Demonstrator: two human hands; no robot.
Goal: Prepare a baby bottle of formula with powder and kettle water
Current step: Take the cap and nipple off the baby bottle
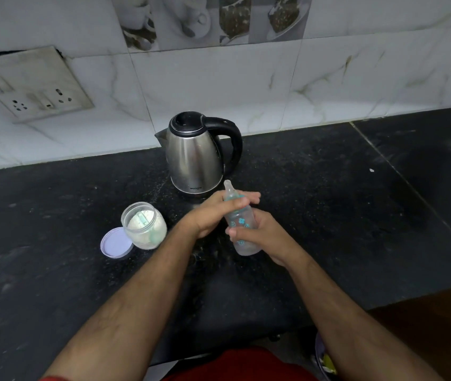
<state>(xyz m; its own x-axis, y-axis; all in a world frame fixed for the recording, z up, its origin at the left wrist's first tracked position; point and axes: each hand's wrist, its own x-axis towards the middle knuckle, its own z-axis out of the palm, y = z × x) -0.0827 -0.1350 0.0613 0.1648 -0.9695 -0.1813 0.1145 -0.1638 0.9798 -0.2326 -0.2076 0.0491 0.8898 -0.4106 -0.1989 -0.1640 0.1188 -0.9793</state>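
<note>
A clear baby bottle with teal prints and a teal collar is held tilted above the black counter. My right hand grips its lower body. My left hand wraps around the collar just under the clear teat. Behind them stands a steel kettle with a black lid and handle, lid closed. To the left an open clear jar holds white powder and a teal scoop. Its lilac lid lies flat beside it.
A tiled wall runs behind the counter, with a socket plate at the upper left. The counter's front edge is near my body at the bottom. A seam crosses the counter at the right.
</note>
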